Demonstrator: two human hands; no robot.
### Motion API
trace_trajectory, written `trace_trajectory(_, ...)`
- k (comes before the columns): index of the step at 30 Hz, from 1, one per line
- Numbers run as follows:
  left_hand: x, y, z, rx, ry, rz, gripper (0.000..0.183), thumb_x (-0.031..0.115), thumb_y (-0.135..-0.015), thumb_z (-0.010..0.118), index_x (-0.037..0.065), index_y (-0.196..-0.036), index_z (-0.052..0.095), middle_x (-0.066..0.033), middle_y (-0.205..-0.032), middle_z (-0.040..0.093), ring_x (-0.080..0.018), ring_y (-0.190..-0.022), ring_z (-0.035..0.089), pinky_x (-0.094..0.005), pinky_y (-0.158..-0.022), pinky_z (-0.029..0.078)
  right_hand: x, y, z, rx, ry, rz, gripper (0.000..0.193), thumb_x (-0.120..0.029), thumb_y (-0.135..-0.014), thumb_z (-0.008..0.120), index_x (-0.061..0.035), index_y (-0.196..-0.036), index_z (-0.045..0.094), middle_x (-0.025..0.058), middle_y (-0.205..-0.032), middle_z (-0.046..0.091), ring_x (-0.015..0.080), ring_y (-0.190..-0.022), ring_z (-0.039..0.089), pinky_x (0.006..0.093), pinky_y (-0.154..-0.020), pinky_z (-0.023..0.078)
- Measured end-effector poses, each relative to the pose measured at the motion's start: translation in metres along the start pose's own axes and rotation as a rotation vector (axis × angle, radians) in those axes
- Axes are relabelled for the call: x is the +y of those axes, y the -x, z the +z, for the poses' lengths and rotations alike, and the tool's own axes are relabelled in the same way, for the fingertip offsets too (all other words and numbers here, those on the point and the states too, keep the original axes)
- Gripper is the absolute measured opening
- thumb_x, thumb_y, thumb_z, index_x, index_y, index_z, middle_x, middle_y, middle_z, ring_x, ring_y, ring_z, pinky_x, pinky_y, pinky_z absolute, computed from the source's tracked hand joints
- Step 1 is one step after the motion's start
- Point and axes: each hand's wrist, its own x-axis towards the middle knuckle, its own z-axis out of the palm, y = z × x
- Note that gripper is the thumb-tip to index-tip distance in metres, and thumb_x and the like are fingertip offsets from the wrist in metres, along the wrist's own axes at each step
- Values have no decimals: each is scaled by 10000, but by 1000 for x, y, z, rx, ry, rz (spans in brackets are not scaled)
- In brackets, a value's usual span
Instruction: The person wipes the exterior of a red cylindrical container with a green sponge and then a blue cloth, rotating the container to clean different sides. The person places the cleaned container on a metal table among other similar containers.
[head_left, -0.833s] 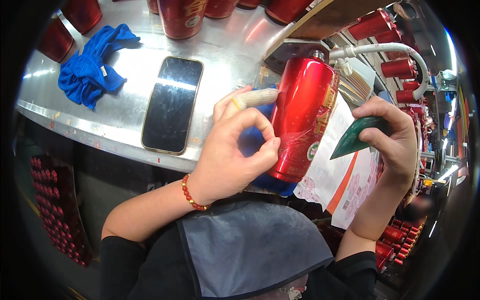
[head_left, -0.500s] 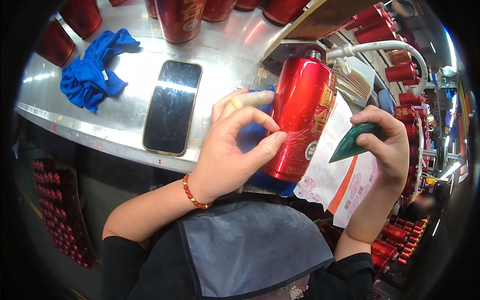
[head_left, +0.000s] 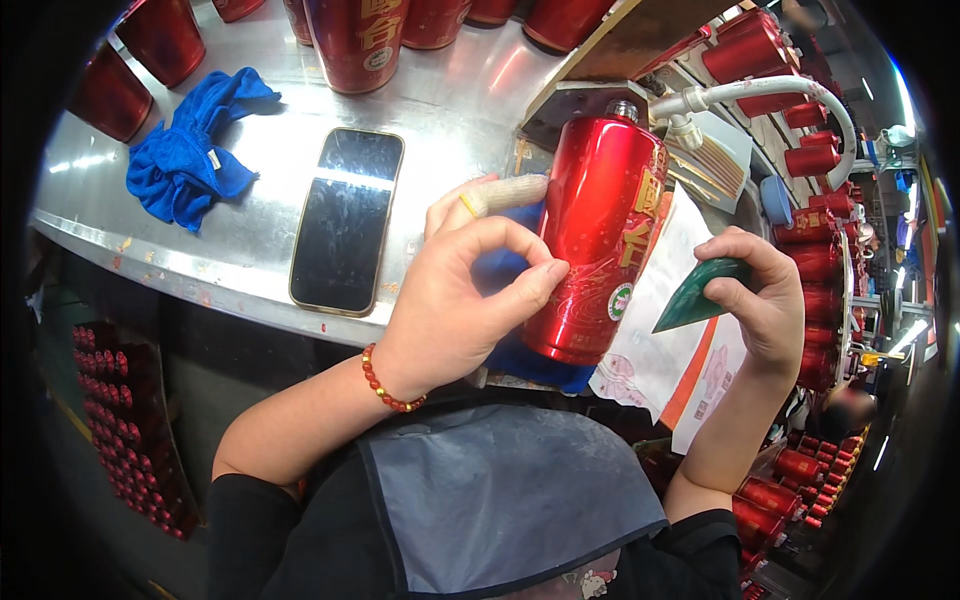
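A glossy red bottle (head_left: 598,205) with gold raised lettering and a small round emblem lies on its side on a blue cloth (head_left: 540,366). My left hand (head_left: 455,275) is at its left side, thumb and forefinger pinched together against the red surface. Whatever may be between those fingertips is too small to make out. A pale fabric sleeve (head_left: 508,194) covers one of its other fingers, which reaches to the bottle's upper left side. My right hand (head_left: 765,300) grips a flat green pointed scraper (head_left: 700,292), held right of the bottle and apart from it.
Printed paper sheets (head_left: 650,345) lie right of the bottle. A phone (head_left: 346,225) and a crumpled blue cloth (head_left: 190,150) are on the metal table (head_left: 250,255). Several red bottles (head_left: 355,45) stand along the far side. A white pipe (head_left: 775,86) curves beyond the wooden stand (head_left: 590,62).
My right hand and the scraper have shifted slightly left and down. My left hand keeps its pinch at the bottle, nearly still. The view has shifted a little.
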Motion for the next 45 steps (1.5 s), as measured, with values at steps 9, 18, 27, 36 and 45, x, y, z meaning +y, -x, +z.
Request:
trace_trajectory(9,7,0,-4,8,-197,56,109,171,-867,822,129,-938,751,-133,-1470,584,-338,-1508,293,-484,-1234,186,5,3,2,25,-28,7,283,-33,-837,822,30,-1099,735,37,-1010,717,90,-927,652,235,-834,513)
trace_trajectory(18,5,-4,0,50,-263,155,150,201,-831,837,101,-863,730,-180,-1378,588,-405,-1453,306,-500,-1185,268,10,5,2,6,-29,7,268,-16,-843,808,31,-1096,733,45,-1019,717,102,-931,654,243,-836,513)
trace_trajectory(27,8,-5,1,38,-242,164,123,158,-845,804,94,-862,700,-189,-1396,583,-394,-1461,308,-496,-1184,259,14,6,4,-4,-53,27,269,-13,-846,801,40,-1100,730,40,-999,698,100,-927,646,239,-831,508)
trace_trajectory(36,5,-3,3,56,-237,117,128,156,-851,796,93,-865,686,-185,-1389,590,-394,-1456,313,-493,-1187,266,14,7,6,9,-47,55,270,-8,-852,795,39,-1111,731,34,-975,686,102,-907,641,243,-817,510)
trace_trajectory(45,-2,-1,12,74,-122,-5,498,207,-910,782,60,-1333,564,-151,-1463,507,-324,-1446,352,-441,-1210,270,20,16,6,34,-68,44,270,-14,-859,792,33,-1118,728,42,-1013,704,104,-934,647,251,-844,516)
